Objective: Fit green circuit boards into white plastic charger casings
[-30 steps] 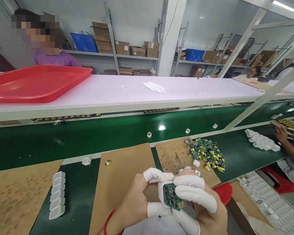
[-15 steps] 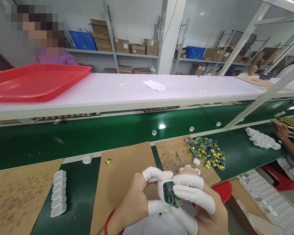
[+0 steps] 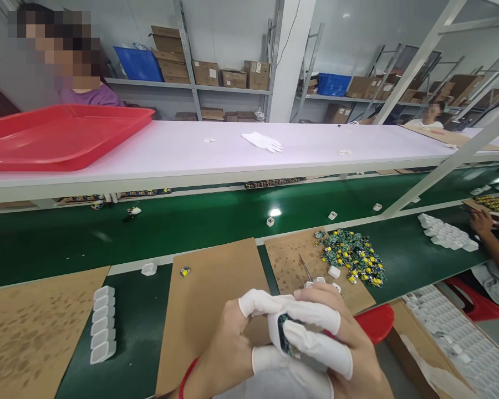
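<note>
My left hand [image 3: 227,349], with white finger cots and a red cord at the wrist, and my right hand [image 3: 341,343] together pinch a white plastic casing [image 3: 275,327]. A green circuit board [image 3: 285,335] sits in the casing, mostly hidden behind my right fingers. Just beyond my hands lies a brown work mat [image 3: 293,266] bearing a heap of green circuit boards with yellow parts [image 3: 353,257]. Steel tweezers [image 3: 305,267] rest on that mat, close to several small white casings [image 3: 334,271].
A row of white casings [image 3: 103,324] stands on the green conveyor belt [image 3: 149,233] to my left. A co-worker's hands [image 3: 486,221] work at the right, beside more casings [image 3: 444,233]. A box of white casings [image 3: 453,338] sits low right. A red tray [image 3: 58,138] lies on the white shelf [image 3: 191,149].
My hands have rotated the casing, and my right fingers now cover most of the board. The whole view has shifted slightly, and the small items on the belt have moved right.
</note>
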### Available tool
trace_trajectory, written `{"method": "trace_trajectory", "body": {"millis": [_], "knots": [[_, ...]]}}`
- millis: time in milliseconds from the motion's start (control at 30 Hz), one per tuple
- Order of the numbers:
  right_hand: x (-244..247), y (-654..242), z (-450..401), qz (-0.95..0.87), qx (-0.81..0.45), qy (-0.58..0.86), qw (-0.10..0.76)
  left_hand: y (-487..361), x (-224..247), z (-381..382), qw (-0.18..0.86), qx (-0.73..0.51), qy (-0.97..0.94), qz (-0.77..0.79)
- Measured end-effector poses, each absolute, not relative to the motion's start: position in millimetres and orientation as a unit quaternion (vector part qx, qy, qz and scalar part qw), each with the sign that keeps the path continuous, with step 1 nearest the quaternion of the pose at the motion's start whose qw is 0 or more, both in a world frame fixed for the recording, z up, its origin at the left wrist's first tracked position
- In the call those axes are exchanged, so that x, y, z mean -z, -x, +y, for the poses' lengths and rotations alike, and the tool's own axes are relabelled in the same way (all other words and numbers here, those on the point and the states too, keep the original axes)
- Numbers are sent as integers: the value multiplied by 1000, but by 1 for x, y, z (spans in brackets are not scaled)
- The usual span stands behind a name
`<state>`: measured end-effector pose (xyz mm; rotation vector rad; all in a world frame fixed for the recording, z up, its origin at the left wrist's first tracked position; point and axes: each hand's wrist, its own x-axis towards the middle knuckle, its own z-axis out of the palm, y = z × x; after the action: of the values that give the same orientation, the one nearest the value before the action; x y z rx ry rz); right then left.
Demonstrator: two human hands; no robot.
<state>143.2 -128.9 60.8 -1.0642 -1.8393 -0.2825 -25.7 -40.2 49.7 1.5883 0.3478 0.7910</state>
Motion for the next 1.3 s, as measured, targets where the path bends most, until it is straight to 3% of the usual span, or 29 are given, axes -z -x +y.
{"method": "trace_trajectory", "body": {"millis": [200, 467, 600, 700, 900, 1100, 1300], "knots": [[-39, -142, -115, -747, 128, 435, 486, 26, -39, -37, 634, -326, -662, 230], [25, -130, -105, -713, 36, 503, 487, 24, 13, -42, 766, -265, -516, 277], [57, -133, -105, -691, -115, 565, 436, 29, 36, -34, 754, -302, -490, 316], [66, -137, -104, -593, -220, 583, 510, 30, 24, -25, 753, -362, -459, 302], [26, -125, -91, -651, -97, 531, 534, 28, -9, -24, 810, -344, -446, 161], [-26, -107, -85, -696, 43, 469, 542, 30, -19, -33, 822, -321, -448, 146], [-35, -111, -91, -721, -30, 414, 555, 33, -18, -42, 822, -352, -438, 90]]}}
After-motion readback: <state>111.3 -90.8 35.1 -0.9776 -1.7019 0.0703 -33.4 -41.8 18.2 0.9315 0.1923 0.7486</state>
